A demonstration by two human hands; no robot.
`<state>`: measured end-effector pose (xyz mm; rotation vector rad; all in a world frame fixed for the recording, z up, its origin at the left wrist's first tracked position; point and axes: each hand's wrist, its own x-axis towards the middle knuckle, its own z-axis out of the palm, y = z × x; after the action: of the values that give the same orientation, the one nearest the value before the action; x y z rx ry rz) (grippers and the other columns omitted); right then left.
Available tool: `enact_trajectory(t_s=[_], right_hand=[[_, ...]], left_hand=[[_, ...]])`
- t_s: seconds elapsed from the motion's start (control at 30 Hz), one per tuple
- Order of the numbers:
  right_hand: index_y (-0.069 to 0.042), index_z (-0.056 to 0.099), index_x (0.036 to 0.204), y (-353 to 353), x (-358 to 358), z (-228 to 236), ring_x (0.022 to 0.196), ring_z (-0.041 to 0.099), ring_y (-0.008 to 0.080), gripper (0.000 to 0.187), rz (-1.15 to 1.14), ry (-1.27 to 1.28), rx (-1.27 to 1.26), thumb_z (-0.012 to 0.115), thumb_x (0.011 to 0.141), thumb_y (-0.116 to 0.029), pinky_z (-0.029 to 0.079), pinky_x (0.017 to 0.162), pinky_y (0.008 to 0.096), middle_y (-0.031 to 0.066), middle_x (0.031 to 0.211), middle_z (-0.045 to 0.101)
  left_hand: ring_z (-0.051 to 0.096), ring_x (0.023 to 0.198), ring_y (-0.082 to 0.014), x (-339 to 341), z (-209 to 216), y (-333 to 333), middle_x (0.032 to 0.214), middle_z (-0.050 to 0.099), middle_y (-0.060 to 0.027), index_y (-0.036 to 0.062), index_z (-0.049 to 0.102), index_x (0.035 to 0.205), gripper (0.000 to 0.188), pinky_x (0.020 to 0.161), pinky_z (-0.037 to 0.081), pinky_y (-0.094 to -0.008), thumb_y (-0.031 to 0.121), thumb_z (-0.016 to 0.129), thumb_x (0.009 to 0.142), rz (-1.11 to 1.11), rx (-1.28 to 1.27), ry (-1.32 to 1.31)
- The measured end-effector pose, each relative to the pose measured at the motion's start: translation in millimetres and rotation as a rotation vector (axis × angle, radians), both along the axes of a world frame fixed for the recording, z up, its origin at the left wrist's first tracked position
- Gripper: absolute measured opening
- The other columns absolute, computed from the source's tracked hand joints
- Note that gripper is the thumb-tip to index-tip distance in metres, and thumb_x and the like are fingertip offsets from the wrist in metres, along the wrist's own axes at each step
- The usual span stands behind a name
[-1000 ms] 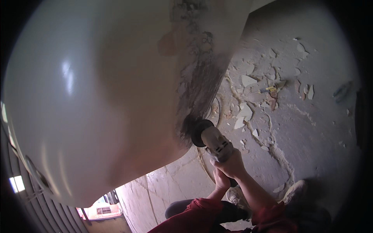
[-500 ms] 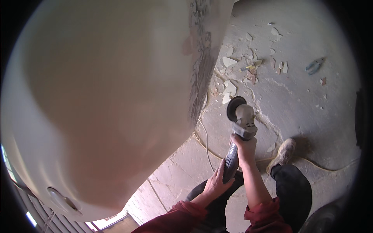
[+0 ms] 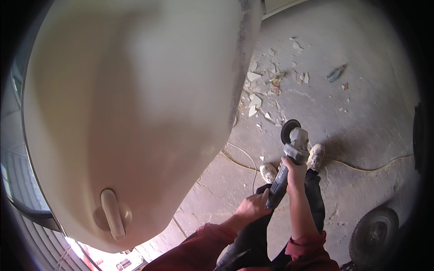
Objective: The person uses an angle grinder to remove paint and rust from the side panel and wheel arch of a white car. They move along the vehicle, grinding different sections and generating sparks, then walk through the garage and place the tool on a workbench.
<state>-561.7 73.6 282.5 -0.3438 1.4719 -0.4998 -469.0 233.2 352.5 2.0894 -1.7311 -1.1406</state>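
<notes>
An angle grinder (image 3: 280,185) with a dark, round disc (image 3: 290,131) is in front of me, its grey head pointing away and its dark body slanting back. My right hand (image 3: 296,175) wraps round the body just behind the head. At the rear end, my left hand (image 3: 254,208) is closed, its fingers against the tool's tail. The disc is in the air, apart from the pale vehicle door (image 3: 172,167) on the left. A dark, scraped strip (image 3: 242,40) runs down that door's far edge, and a handle (image 3: 113,214) is on its near part.
Broken pale flakes (image 3: 254,101) litter the concrete floor (image 3: 361,117), with a yellow-handled tool (image 3: 273,80) among them. Pliers (image 3: 337,72) lie farther right. A yellowish cable (image 3: 366,169) crosses behind my shoes (image 3: 316,156). A wheel (image 3: 374,235) stands at the lower right.
My view has shifted, showing more of the door and its handle. The grinder is farther from the door's edge. My left hand has slid back toward the grinder's tail, and both shoes now show.
</notes>
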Motion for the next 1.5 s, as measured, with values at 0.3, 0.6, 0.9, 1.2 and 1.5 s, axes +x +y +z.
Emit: enact_trajectory(t_s=[0.3, 0.6, 0.9, 1.2, 1.5], right_hand=[[-0.001, 0.062, 0.098, 24, -37, 49, 0.064, 0.065, 0.0202, 0.027, -0.262, 0.000, 0.083, 0.077, 0.081, -0.015, 0.055, 0.062, 0.0329, 0.0076, 0.079, 0.064], [-0.007, 0.061, 0.098, 61, -121, 47, 0.063, 0.061, 0.0209, 0.029, -0.413, -0.028, 0.076, 0.074, 0.081, -0.027, 0.054, 0.065, 0.0353, 0.0048, 0.077, 0.059], [-0.008, 0.056, 0.114, 124, -225, 106, 0.084, 0.059, 0.0230, 0.044, -0.586, -0.036, -0.012, 0.074, 0.081, -0.030, 0.055, 0.074, 0.0404, 0.0052, 0.102, 0.054], [-0.014, 0.057, 0.106, 218, -287, 179, 0.077, 0.059, 0.0219, 0.036, -0.729, -0.132, -0.115, 0.071, 0.081, -0.035, 0.053, 0.071, 0.0375, 0.0030, 0.092, 0.057], [-0.016, 0.055, 0.098, 349, -234, 220, 0.070, 0.057, 0.0208, 0.036, -0.979, -0.034, -0.126, 0.072, 0.077, -0.040, 0.053, 0.069, 0.0369, 0.0010, 0.078, 0.054]], left_hand=[[0.071, 0.097, -0.0271, -13, 55, 38, 0.108, 0.071, -0.0102, 0.0103, 0.048, 0.145, 0.071, 0.083, 0.056, -0.0376, 0.032, 0.075, 0.083, 0.350, 0.183, 0.166], [0.072, 0.101, -0.0206, 35, 88, 211, 0.112, 0.074, -0.0111, 0.0057, 0.052, 0.142, 0.057, 0.087, 0.055, -0.0328, 0.027, 0.070, 0.092, 0.934, 0.336, 0.185], [0.070, 0.080, -0.0157, 138, 203, 381, 0.090, 0.073, -0.0090, -0.0028, 0.059, 0.131, 0.043, 0.070, 0.053, -0.0285, 0.022, 0.064, 0.096, 1.254, -0.119, -0.185], [0.061, 0.115, -0.0249, 260, 394, 323, 0.130, 0.061, -0.0155, 0.0059, 0.048, 0.143, 0.068, 0.101, 0.043, -0.0399, 0.058, 0.044, 0.100, 1.296, -0.824, 0.000], [0.033, 0.145, -0.0263, 345, 403, 211, 0.155, 0.038, -0.0154, -0.0038, 0.031, 0.152, 0.071, 0.121, 0.020, -0.0400, 0.051, 0.025, 0.107, 0.771, -1.048, 0.310]])
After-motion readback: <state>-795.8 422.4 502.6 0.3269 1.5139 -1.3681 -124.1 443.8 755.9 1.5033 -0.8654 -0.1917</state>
